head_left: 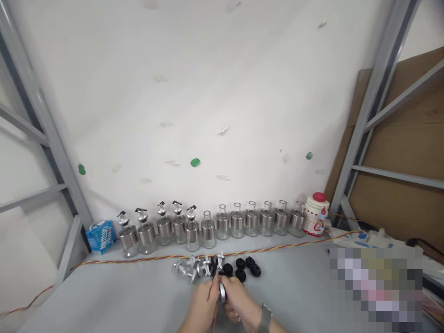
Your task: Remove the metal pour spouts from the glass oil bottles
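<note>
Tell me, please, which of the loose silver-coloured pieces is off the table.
It is the silver piece between the left hand and right hand; the other silver pieces rest on the table, beyond the hands.

Bare hands and forearms of a seated or standing worker, the rest of the body out of sight. The two bare forearms reach forward and converge, the left forearm and the right forearm forming a V. The bare left hand and bare right hand meet at its point, backs turned outward, digits bent in a close two-handed grip. Lower right fingers curl inward; several left fingers are hidden.
</note>
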{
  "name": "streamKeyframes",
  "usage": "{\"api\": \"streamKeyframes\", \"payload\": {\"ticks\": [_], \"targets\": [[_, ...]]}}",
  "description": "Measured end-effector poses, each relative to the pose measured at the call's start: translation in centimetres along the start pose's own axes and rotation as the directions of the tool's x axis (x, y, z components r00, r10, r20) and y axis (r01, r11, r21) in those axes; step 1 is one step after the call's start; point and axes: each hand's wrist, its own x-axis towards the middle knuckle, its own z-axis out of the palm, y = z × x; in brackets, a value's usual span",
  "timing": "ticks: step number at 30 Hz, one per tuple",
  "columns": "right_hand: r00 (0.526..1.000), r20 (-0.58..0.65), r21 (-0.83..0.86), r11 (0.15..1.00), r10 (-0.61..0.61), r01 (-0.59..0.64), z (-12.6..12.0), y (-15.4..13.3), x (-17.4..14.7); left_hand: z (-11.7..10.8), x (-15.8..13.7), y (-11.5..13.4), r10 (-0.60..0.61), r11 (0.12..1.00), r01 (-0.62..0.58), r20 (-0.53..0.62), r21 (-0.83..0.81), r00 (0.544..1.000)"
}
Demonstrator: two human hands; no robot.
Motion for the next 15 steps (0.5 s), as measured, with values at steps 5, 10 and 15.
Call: {"api": "streamKeyframes", "payload": {"ticks": [5,10,15], "targets": [[0.915,-0.112,-0.267,0.899,-0.387,0.348,-0.1,0.0,0.4,0.3,0.6,0.4,-0.208,0.898,0.236,0.115,-0.370,0.971],[0.536,0.145,-0.647,0.330,-0.832,0.687,-1.9,-0.1,-0.8,-1.2,0.0,1.7,-0.301,0.738,0.478,0.403,-0.476,0.865],[0.316,0.347,-0.622,0.035,-0.883,0.782,-2.8,-0.6,-1.4,-1.1,-0.3,1.7,-0.299,0.793,0.448,0.377,-0.413,0.877]]}}
